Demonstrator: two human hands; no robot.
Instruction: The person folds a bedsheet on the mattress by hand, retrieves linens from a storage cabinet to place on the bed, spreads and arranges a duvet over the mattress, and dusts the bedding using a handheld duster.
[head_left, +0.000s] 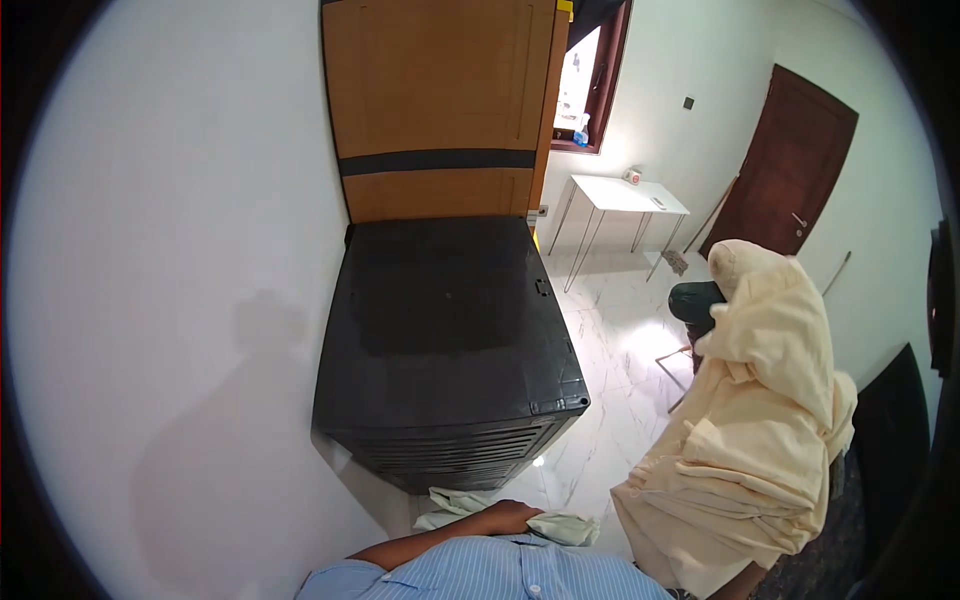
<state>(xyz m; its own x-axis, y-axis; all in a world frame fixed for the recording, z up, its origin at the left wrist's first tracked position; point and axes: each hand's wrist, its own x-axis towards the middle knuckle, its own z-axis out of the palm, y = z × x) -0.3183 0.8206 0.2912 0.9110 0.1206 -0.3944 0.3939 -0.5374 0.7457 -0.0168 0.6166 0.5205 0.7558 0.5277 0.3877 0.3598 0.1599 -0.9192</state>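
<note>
My left hand (512, 516) is closed on a pale green cloth (565, 528), held low in front of my striped shirt. More of that cloth hangs past the hand on the left side. A large bunched cream cloth (745, 440) fills the right side, with thick folds. My right forearm (742, 582) goes in under its lower edge. The cloth covers my right hand (742, 582), so its fingers are hidden. I cannot tell whether the cream cloth is held up or rests on something.
A black cabinet (440, 310) with a slatted front stands straight ahead, a brown panel (435, 90) behind it. Farther off are a white table (625, 193), a window (580, 90) and a closed door (790, 160). A dark green rounded thing (693, 300) shows beside the cream cloth.
</note>
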